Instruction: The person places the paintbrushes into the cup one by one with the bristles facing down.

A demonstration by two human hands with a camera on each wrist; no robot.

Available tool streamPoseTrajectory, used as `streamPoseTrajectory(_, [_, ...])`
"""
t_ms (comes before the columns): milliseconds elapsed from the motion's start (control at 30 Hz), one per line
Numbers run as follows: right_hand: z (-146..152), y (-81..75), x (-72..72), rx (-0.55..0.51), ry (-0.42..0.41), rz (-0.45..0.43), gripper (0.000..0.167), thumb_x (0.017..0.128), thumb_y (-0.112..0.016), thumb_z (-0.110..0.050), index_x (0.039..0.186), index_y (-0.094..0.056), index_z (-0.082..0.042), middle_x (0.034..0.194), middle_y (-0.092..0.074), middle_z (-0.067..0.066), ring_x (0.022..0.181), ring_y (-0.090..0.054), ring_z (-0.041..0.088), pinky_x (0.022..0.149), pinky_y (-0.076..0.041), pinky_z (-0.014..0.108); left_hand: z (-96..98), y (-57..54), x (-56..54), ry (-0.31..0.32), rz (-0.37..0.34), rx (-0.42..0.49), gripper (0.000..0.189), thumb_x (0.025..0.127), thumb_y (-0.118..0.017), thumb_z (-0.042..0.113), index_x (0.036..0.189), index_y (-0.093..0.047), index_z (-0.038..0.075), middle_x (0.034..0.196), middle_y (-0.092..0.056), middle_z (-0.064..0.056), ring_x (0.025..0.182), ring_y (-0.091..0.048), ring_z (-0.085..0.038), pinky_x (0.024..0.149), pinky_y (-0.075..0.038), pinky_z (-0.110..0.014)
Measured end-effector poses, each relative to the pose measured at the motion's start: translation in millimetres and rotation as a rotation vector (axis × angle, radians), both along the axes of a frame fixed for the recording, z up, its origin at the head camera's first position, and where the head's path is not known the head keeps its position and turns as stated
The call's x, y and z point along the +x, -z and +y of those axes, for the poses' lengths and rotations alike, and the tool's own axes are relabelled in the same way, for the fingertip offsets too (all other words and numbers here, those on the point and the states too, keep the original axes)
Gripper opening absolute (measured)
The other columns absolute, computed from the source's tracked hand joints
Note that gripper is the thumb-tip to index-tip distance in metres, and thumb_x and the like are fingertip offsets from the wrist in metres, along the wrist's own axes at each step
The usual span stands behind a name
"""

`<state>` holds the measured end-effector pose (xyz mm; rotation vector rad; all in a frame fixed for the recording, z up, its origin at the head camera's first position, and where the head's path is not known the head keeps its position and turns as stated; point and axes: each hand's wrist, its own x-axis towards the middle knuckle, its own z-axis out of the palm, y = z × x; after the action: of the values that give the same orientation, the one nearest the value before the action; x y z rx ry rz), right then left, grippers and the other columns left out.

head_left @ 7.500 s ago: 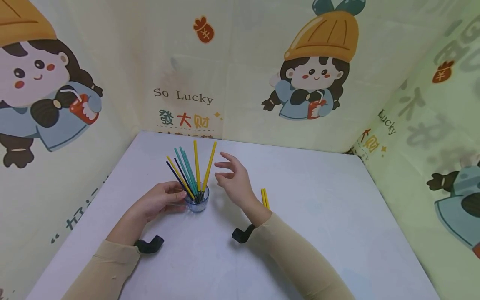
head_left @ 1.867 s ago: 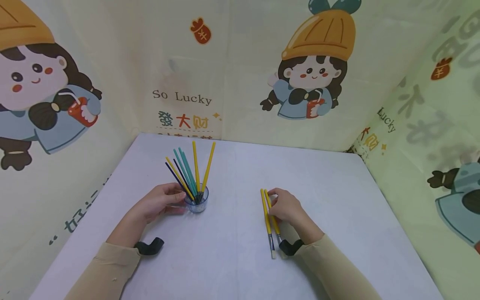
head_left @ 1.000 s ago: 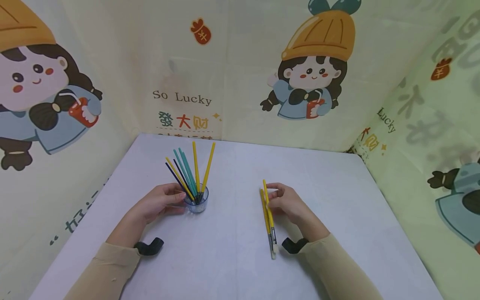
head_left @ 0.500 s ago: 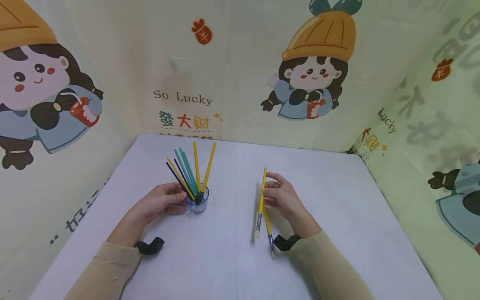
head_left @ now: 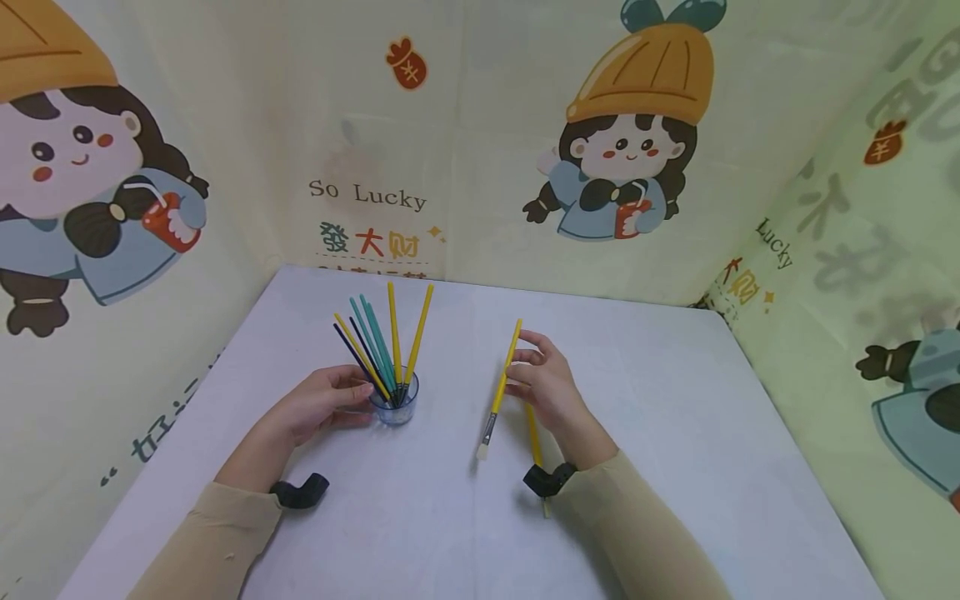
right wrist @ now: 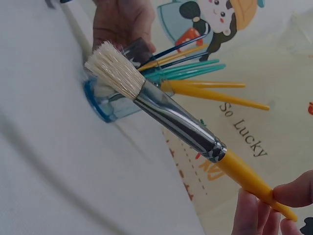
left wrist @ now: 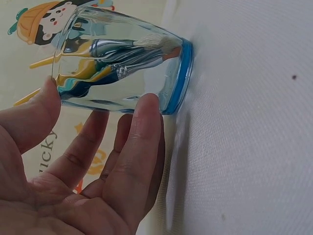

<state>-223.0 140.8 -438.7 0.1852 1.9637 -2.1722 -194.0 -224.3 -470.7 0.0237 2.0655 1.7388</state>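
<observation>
A small clear glass (head_left: 393, 412) with a blue base stands on the table. Several paintbrushes (head_left: 375, 350) lean in it, bristles down, with yellow, teal and dark blue handles. My left hand (head_left: 322, 402) holds the glass from its left side, thumb at the rim and fingertips against the wall in the left wrist view. My right hand (head_left: 551, 385) pinches a yellow-handled paintbrush (right wrist: 186, 127) by the handle, off the table. Its pale flat bristles point down and left. A second yellow paintbrush (head_left: 533, 433) lies under the right wrist, partly hidden.
The table (head_left: 675, 417) has a white cover. Behind and beside it hang cream cloth walls (head_left: 487, 167) printed with cartoon figures. Each wrist wears a black mount (head_left: 300, 492) that juts over the table.
My right hand has picked up one of the two yellow paintbrushes from the table and carried it left and up, tilting it. The left hand has stayed at the glass.
</observation>
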Motion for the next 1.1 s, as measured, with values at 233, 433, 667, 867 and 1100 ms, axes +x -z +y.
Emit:
streamPoseTrajectory(233, [-17, -6.4, -5.5, -0.058, 0.061, 0.052, 0.068, 0.092, -0.067, 0.010, 0.153, -0.050, -0.016, 0.111, -0.060, 0.005, 0.091, -0.065, 0.021, 0.072, -0.067, 0.032, 0.2, 0.1, -0.5, 0.007, -0.006, 0.010, 0.053, 0.105, -0.072, 0.027, 0.147, -0.057, -0.001, 0.128, -0.074, -0.015, 0.111, -0.071, -0.022, 0.098, -0.066, -0.040])
streamPoseTrajectory(433, [-30, -5.9, -8.3, -0.102, 0.128, 0.086, 0.068, 0.093, -0.067, 0.013, 0.150, -0.051, -0.019, 0.112, -0.059, 0.007, 0.094, -0.067, 0.023, 0.072, -0.068, 0.033, 0.7, -0.7, -0.2, 0.008, -0.016, 0.014, 0.056, 0.105, -0.072, 0.029, 0.149, -0.056, -0.001, 0.132, -0.072, -0.016, 0.114, -0.071, -0.023, 0.098, -0.066, -0.041])
streamPoseTrajectory(667, [-45, -9.7, -7.9, -0.157, 0.158, 0.150, 0.067, 0.092, -0.066, 0.012, 0.150, -0.051, -0.019, 0.111, -0.059, 0.006, 0.087, -0.068, 0.020, 0.072, -0.068, 0.033, 0.4, -1.4, -0.6, 0.003, -0.020, 0.010, 0.055, 0.105, -0.072, 0.029, 0.148, -0.056, -0.001, 0.131, -0.072, -0.016, 0.113, -0.071, -0.023, 0.097, -0.066, -0.040])
streamPoseTrajectory(867, [-61, -15.0, -9.2, -0.117, 0.158, 0.209, 0.068, 0.093, -0.067, 0.009, 0.153, -0.047, -0.018, 0.114, -0.061, 0.008, 0.083, -0.071, 0.020, 0.075, -0.069, 0.036, 0.4, -0.9, -1.7, 0.001, -0.033, 0.017, 0.054, 0.105, -0.072, 0.028, 0.148, -0.056, -0.001, 0.132, -0.071, -0.016, 0.113, -0.070, -0.023, 0.098, -0.066, -0.041])
streamPoseTrajectory(1100, [-79, -21.2, -11.1, -0.170, 0.170, 0.225, 0.068, 0.094, -0.070, 0.007, 0.152, -0.047, -0.021, 0.117, -0.062, 0.010, 0.085, -0.074, 0.018, 0.076, -0.069, 0.036, -0.4, -0.3, -1.4, 0.005, -0.025, 0.021, 0.054, 0.106, -0.071, 0.027, 0.148, -0.055, -0.002, 0.131, -0.072, -0.016, 0.114, -0.070, -0.023, 0.098, -0.066, -0.042])
